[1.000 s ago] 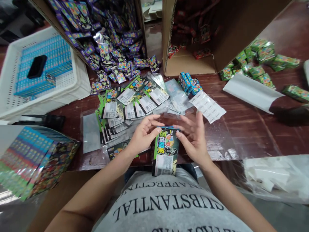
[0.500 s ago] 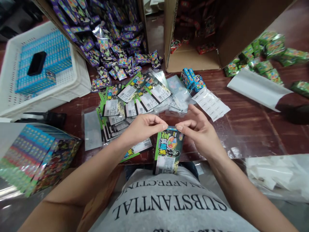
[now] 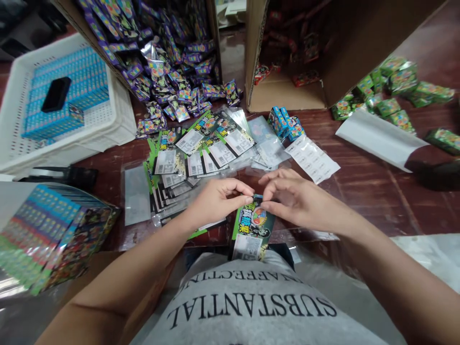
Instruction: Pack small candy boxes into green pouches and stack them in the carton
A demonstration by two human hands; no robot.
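A black and green printed candy packet hangs upright at the table's front edge, against my shirt. It bears a pale label low on its face, and a bit of blue shows at its top. My left hand pinches the top left of the packet between thumb and forefinger. At the top right, my right hand has its thumb and forefinger on the packet's edge, the other fingers curled above. Similar flat packets lie overlapping on the table just beyond my left hand.
Purple candy packs spill from a carton at the back. Another carton holds red packs. Small blue boxes stand near a label sheet. Green packs lie right. A white basket and filled packs are left.
My right hand has turned inward, its raised fingers now lower and curled over the packet's top. Both hands and the packet's top have dropped slightly toward me.
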